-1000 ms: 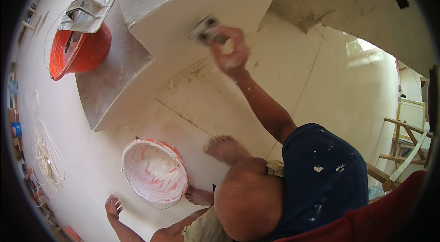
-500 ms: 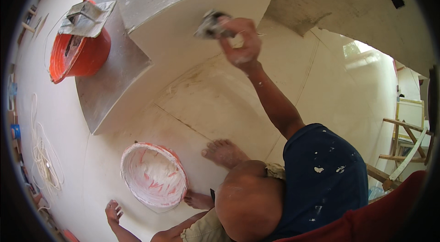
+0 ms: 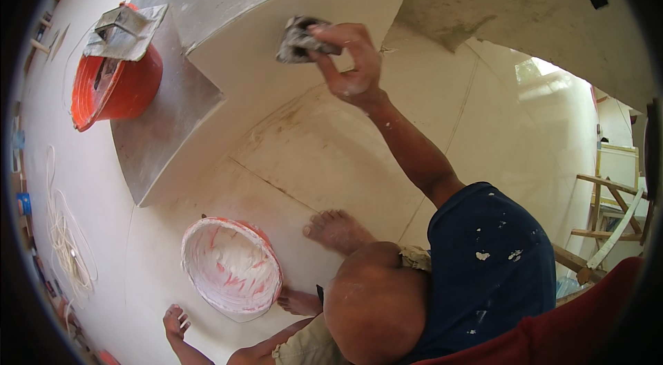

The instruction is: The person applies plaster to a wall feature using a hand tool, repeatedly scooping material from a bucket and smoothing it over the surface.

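Observation:
My right hand (image 3: 351,64) reaches out to the upper middle, thumb and fingers closed on a small plaster-smeared hand tool (image 3: 298,39). This tool is grey and dark, roughly square, and its exact kind is unclear. It is against or very near the pale side face of a curved step (image 3: 228,64); contact cannot be told. At the lower left, my left hand (image 3: 177,322) is held low with nothing in it, its fingers loosely bent and apart. The nearest thing to it is a red bucket (image 3: 231,265), its inside coated with white plaster.
An orange bucket (image 3: 135,92) stands on the grey step top, with a plaster-caked trowel (image 3: 124,32) across its rim. A pale cord (image 3: 65,247) lies coiled at the far left. Wooden trestle pieces (image 3: 608,227) are at the right. My bare foot (image 3: 338,230) rests on the pale floor.
My right hand and the small tool have moved slightly left along the pale face. My left hand has shifted a little to the right. The buckets stay put.

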Tool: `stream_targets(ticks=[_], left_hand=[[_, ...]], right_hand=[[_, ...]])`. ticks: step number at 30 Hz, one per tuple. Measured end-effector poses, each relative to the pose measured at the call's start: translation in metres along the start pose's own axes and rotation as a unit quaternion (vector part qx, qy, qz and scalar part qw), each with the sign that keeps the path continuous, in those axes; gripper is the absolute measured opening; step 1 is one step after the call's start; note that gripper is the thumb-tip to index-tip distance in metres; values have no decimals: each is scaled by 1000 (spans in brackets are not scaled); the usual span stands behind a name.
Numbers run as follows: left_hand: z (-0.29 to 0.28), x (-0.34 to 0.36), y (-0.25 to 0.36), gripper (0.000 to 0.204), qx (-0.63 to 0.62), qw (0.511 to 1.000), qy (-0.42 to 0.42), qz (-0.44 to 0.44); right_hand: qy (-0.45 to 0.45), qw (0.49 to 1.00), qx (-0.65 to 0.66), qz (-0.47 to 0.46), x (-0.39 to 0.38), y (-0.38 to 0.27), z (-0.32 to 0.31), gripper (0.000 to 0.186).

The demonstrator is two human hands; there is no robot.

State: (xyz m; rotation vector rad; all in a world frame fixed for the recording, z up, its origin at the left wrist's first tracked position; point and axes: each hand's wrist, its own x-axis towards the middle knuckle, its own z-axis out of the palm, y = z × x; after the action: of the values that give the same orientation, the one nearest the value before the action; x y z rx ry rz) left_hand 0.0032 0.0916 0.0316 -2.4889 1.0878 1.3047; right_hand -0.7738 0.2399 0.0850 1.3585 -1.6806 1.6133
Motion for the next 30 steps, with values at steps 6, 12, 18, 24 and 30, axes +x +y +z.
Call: stream_targets(ticks=[6, 12, 18, 24, 30], left_hand=[[-19, 30, 3, 61, 28, 999, 2, 29], [-12, 28, -9, 61, 11, 1000, -9, 10], [-13, 33, -8, 61, 7, 1000, -10, 14], [-5, 25, -9, 61, 8, 1000, -8, -1], [0, 31, 6, 61, 8, 1000, -13, 19]], right_hand=[[211, 958, 85, 176, 33, 23, -4, 38], [-2, 972, -119, -204, 24, 7, -3, 36], [294, 949, -60, 95, 67, 79, -61, 32], [166, 974, -46, 145, 84, 43, -59, 34], [210, 967, -119, 81, 93, 63, -92, 32]])
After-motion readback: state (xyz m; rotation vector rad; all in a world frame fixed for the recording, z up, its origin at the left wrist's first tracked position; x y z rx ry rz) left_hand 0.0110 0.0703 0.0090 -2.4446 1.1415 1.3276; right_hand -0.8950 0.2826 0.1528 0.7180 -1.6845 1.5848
